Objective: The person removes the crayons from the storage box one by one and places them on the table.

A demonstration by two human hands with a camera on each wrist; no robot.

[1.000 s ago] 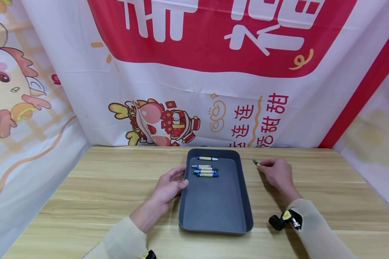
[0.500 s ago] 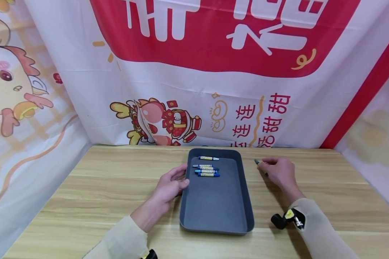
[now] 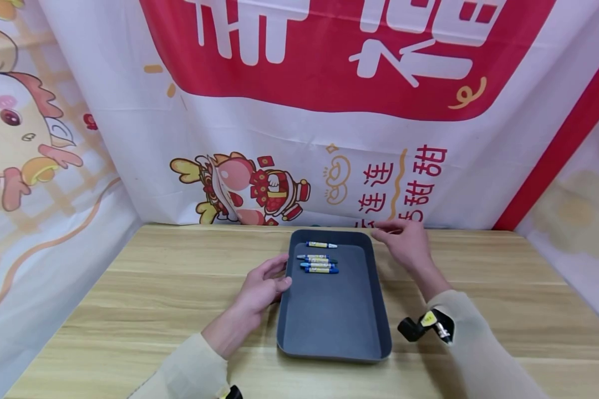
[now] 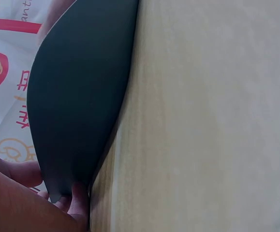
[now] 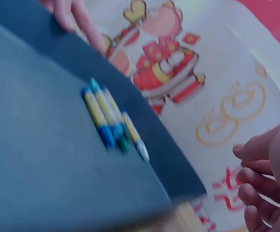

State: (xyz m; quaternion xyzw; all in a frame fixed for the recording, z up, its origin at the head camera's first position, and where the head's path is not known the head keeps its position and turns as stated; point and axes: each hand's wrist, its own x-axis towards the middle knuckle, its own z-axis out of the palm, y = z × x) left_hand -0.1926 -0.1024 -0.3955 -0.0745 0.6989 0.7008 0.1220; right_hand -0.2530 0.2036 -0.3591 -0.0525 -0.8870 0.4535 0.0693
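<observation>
Crayons (image 3: 321, 270), five, lay at the far end of a gray tray (image 3: 335, 321), four bunched, one apart; arrangement apparently unfinished, remainder unclear. Left hand (image 3: 260, 285) gripped its side; right hand (image 3: 405, 244), loosely curled, showed nothing held.

Wooden tabletop (image 3: 179, 277), printed white cloth walls (image 3: 299, 133)

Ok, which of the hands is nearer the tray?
Left. The left hand grips the tray by its left wall; the right hand is apart from it, near its far right corner.
</observation>
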